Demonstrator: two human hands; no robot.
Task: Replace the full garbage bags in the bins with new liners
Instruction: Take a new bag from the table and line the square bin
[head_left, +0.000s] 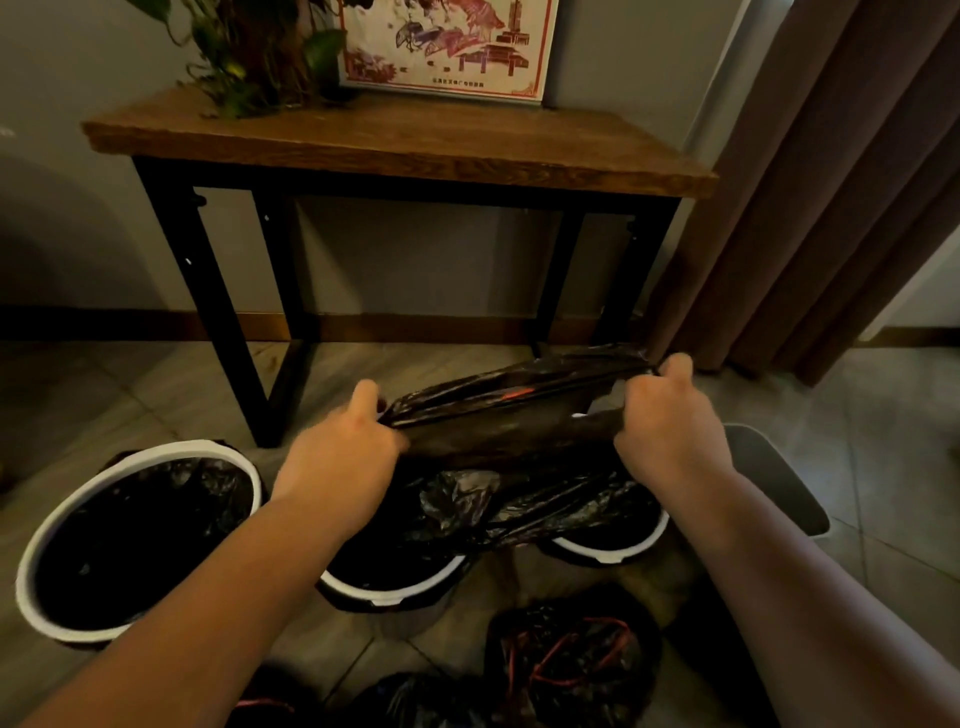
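A new black liner (511, 410) is stretched between my left hand (343, 457) and my right hand (670, 426), each gripping one end of its mouth. It hangs above the middle bin (395, 590) and the right bin (613, 551), both white-rimmed, with loose black plastic draped over them. On the left, a larger white-rimmed bin (140, 467) has a black liner fitted inside. Tied full black bags with red drawstrings (571, 660) lie on the floor near me.
A wooden table with black legs (395, 145) stands against the wall behind the bins, holding a plant (260, 52) and a framed picture (447, 47). Brown curtains (810, 182) hang at right. A grey lid-like object (779, 478) lies right of the bins.
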